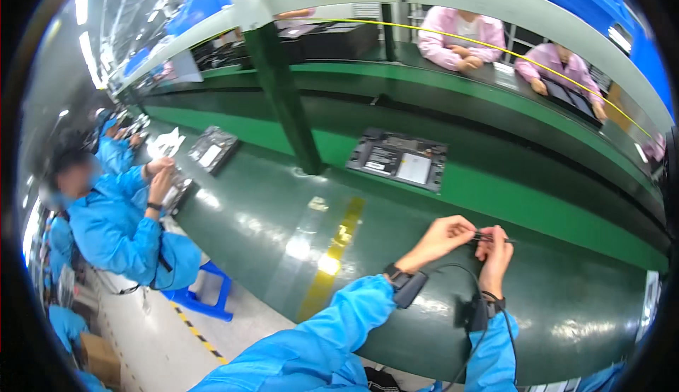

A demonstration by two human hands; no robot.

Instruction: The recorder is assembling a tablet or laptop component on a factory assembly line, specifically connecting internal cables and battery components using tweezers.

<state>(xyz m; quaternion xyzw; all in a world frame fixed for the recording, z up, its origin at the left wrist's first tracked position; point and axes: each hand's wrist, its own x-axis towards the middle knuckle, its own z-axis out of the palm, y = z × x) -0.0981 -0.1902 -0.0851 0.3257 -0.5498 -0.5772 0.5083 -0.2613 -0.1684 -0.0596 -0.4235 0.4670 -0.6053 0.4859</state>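
Above the green bench, my left hand [444,238] and my right hand [497,252] meet with fingers pinched. Between the fingertips is a small, thin dark strip [484,236], held by both hands. It is too small for me to tell its kind. Beyond my hands, to the left, lies an opened flat electronic device [397,160] with its circuit board and a black and a silver block showing. Neither hand touches it.
A green post [283,95] rises left of the device. Yellow tape [336,250] crosses the bench [262,233]. A co-worker in blue [127,222] sits at the left near another opened device [213,149]. Two people in pink [463,35] are across the line. A cable runs between my wrists.
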